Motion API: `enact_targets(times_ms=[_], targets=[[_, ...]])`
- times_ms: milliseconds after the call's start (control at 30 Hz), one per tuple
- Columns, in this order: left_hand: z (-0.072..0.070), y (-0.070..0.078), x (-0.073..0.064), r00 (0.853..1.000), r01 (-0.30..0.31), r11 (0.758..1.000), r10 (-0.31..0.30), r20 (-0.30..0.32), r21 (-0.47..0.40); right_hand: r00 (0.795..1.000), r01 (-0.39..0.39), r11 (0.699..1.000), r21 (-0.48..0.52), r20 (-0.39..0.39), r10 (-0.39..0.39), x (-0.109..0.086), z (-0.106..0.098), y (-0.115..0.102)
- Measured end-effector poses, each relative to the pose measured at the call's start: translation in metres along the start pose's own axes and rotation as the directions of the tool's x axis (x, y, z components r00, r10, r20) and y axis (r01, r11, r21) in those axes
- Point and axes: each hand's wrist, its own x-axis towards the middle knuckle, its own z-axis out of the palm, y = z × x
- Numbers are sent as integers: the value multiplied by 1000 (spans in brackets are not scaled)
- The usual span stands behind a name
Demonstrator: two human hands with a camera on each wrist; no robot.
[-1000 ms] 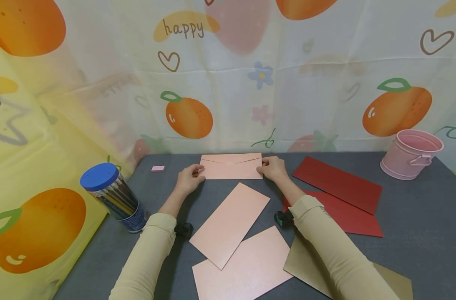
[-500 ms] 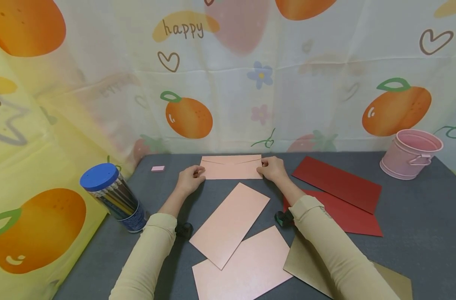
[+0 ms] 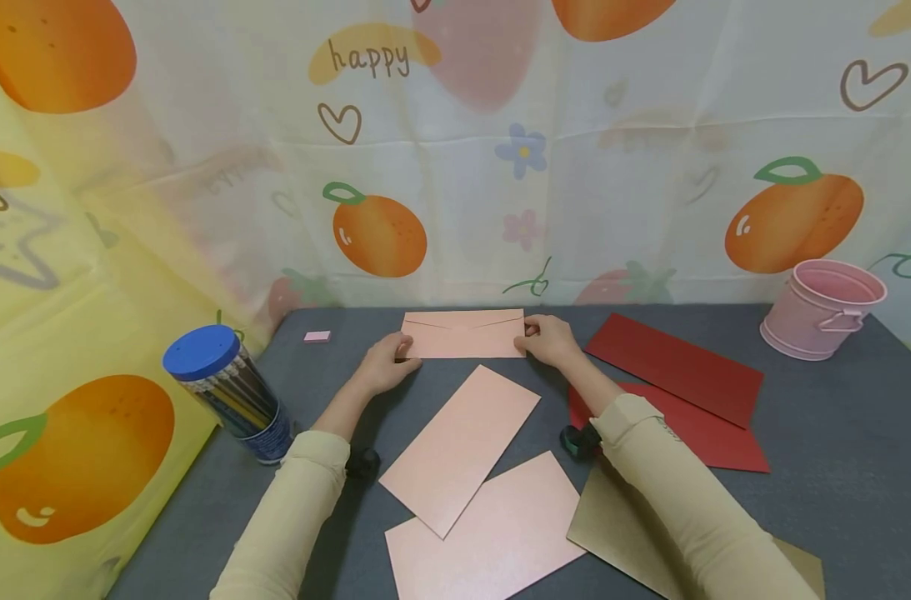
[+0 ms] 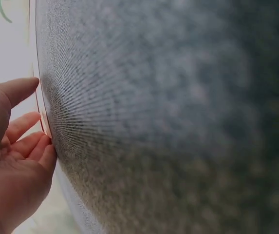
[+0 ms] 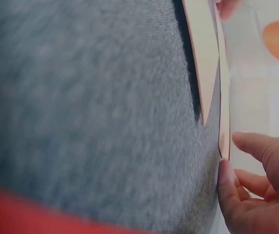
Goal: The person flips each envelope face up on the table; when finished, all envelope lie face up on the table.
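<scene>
A pink envelope [image 3: 463,335] lies on the dark tabletop near the backdrop, its flap down along the far side. My left hand [image 3: 382,365] is at its left edge. In the left wrist view, the left hand's [image 4: 20,156] fingertips touch the edge, with the thumb spread away. At the other end, my right hand [image 3: 551,340] has its fingertips at the right edge. The right wrist view shows the right hand's [image 5: 263,183] thumb tip slightly off the paper. Two more pink envelopes, a tilted one [image 3: 461,446] overlapping a lower one [image 3: 493,542], lie nearer.
Two red envelopes, one far [image 3: 676,367] and one near [image 3: 710,437], overlap at the right. A gold envelope [image 3: 620,517] lies under the right forearm. Also here are a pink bucket [image 3: 818,321], a tilted blue-lidded jar of pencils [image 3: 233,400] and a small pink block [image 3: 317,337].
The flap of the far pink envelope has settled flatter. My left thumb has spread away from its fingers, and both forearms have shifted slightly outward.
</scene>
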Motion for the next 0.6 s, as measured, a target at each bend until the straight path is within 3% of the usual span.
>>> enact_targets(times_ms=[200,333,500,600], targets=[[1,2,-7,996,-39,999,37,81,20,997,53,998,-19,58,-52,-5,-5,1],[2,4,-15,995,-39,999,37,94,22,989,118,992,-49,97,-113,-12,-8,0],[4,13,-33,996,-38,999,37,85,7,968,205,976,-76,162,-191,-20,-13,-1],[8,19,-46,995,-50,999,48,86,14,940,290,953,-85,212,-267,-23,-14,0]])
